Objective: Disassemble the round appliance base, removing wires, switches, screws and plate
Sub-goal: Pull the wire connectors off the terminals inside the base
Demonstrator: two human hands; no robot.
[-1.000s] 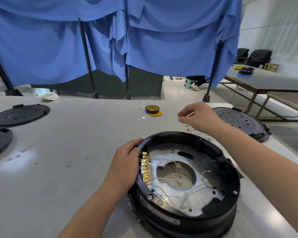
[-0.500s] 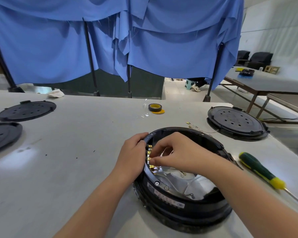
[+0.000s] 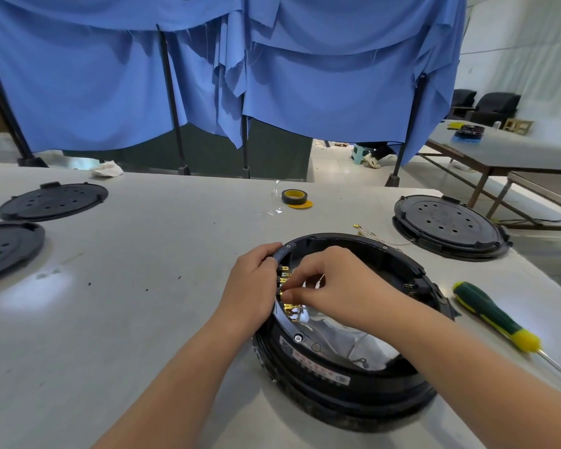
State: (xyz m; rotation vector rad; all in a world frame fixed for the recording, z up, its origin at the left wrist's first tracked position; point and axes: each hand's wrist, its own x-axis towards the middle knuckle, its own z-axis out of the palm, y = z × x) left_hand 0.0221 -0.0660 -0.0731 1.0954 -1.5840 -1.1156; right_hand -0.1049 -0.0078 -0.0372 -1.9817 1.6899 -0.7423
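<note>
The round black appliance base (image 3: 353, 380) lies open side up on the grey table (image 3: 127, 319), tilted toward me. Inside shows a silver metal plate (image 3: 347, 343) with thin white wires. A row of brass connectors (image 3: 285, 286) lines the left inner wall. My left hand (image 3: 250, 286) grips the base's left rim. My right hand (image 3: 340, 283) reaches inside and pinches one brass wire connector in that row. Loose removed wires (image 3: 370, 234) lie on the table behind the base.
A green and yellow screwdriver (image 3: 496, 315) lies right of the base. A black round cover (image 3: 450, 225) sits at the back right, two more (image 3: 51, 200) at the left. A tape roll (image 3: 292, 196) sits mid-table. Blue curtains hang behind.
My right hand left the loose wires behind the base, came down inside the base and took hold of a connector. The left hand kept its grip on the rim.
</note>
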